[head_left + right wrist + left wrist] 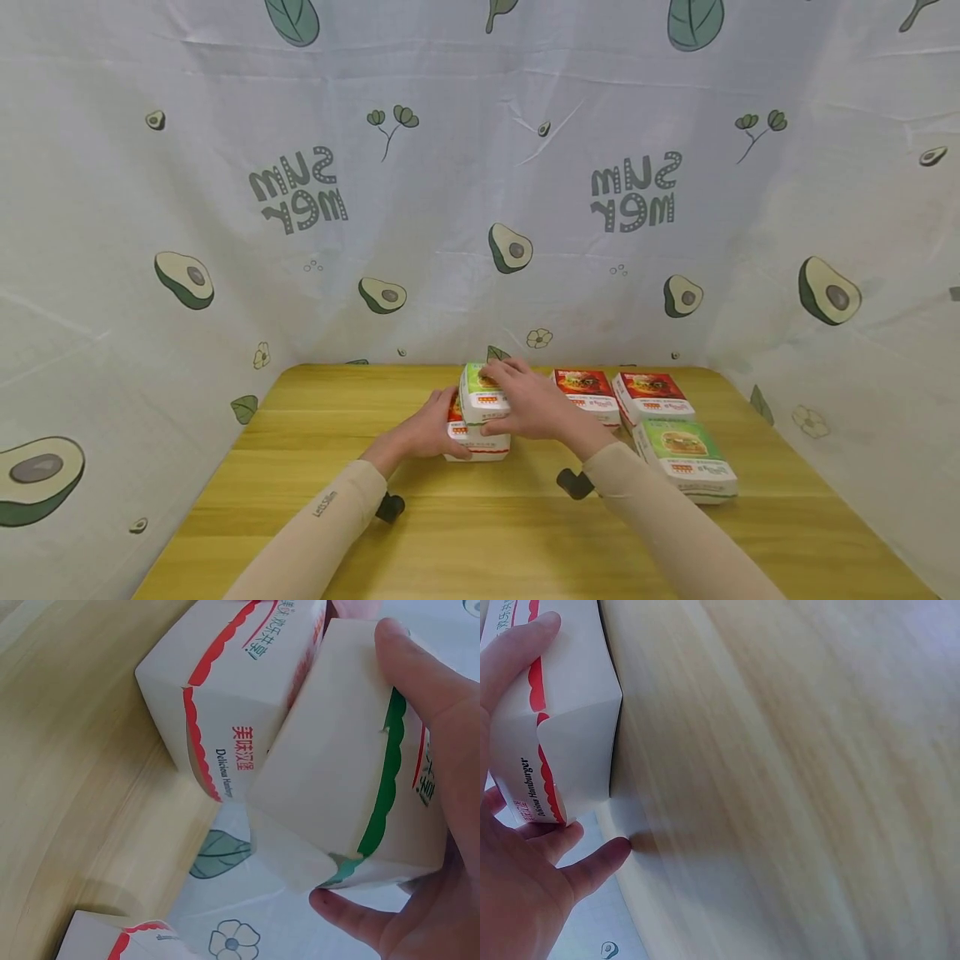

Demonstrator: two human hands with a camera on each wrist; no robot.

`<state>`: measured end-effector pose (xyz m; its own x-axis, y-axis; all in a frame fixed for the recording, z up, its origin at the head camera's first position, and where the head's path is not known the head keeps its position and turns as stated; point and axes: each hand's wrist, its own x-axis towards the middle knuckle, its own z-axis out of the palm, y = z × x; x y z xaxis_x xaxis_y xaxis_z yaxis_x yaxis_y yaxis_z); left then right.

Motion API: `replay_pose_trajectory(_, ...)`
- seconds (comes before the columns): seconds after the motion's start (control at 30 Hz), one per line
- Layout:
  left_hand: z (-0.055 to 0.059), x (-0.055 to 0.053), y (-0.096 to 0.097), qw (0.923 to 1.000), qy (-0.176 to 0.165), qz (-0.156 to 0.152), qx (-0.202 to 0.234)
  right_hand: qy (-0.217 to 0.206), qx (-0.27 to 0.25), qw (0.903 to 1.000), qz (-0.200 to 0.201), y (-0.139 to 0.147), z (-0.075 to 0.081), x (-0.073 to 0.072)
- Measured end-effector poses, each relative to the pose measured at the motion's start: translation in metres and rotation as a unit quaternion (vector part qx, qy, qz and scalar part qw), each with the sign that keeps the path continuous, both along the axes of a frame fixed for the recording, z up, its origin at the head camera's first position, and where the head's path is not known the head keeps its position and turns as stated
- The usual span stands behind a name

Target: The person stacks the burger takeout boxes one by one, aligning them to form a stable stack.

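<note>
At the far middle of the table, my left hand (426, 429) grips a red-and-white burger box (480, 451) from its left side. Its thumb lies along the front, as the left wrist view shows with the box (577, 682) standing on the wood. My right hand (528, 406) holds a green-topped burger box (487, 408) between thumb and fingers, over the red one. Seen from the right wrist, the green box (322, 742) is tilted and close against the upper edge of the red box (232, 690), overlapping part of its top.
Two red-topped burger boxes (587, 395) (654, 396) stand at the back right of the wooden table (465, 533). A green-topped box (686, 454) sits in front of the rightmost one. A pale avocado-print curtain (450, 200) hangs behind the table and along its sides.
</note>
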<state>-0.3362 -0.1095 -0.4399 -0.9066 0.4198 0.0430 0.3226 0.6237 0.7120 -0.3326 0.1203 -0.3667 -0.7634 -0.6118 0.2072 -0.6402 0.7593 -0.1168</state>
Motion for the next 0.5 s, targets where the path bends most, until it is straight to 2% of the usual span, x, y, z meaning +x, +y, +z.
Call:
replay_pose_trajectory(0.3,-0.003,-0.001,0.000,0.9999,0.008,-0.008,0.007,-0.021,0.000,0.9992,0.033,0.009,0.004,0.000)
replay_pose_trajectory(0.5,-0.002,0.000,0.000,0.9999,0.003,-0.003,0.012,-0.056,-0.023,0.9978,0.026,0.011,0.003,-0.003)
